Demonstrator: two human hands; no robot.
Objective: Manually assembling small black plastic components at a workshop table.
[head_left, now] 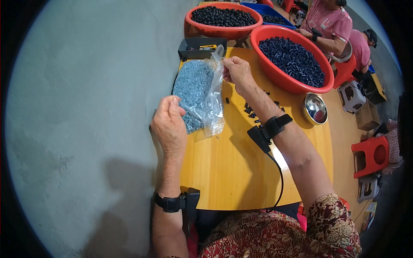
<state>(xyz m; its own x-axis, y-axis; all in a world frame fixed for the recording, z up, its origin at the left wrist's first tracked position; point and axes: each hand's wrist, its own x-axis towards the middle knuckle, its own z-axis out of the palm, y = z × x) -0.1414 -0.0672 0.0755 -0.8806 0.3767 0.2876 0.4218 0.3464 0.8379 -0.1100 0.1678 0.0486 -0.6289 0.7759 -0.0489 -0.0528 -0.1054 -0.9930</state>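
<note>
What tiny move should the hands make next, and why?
Maybe the right hand should gently draw the loose edge of the clear plastic bag aside: it is right at that edge, and crumpled plastic lies along the small silvery-blue pieces.

Counter point(215, 172): yellow, mid-frame
Clear bag point(215, 109): silvery pieces point(192, 84) inside, upper centre
Dark tray point(198, 54): top centre
Red basin point(271, 71): dark pieces point(292, 60) inside, upper right
Metal bowl point(314, 103): centre right
Loose black pieces point(248, 110): near centre
</note>
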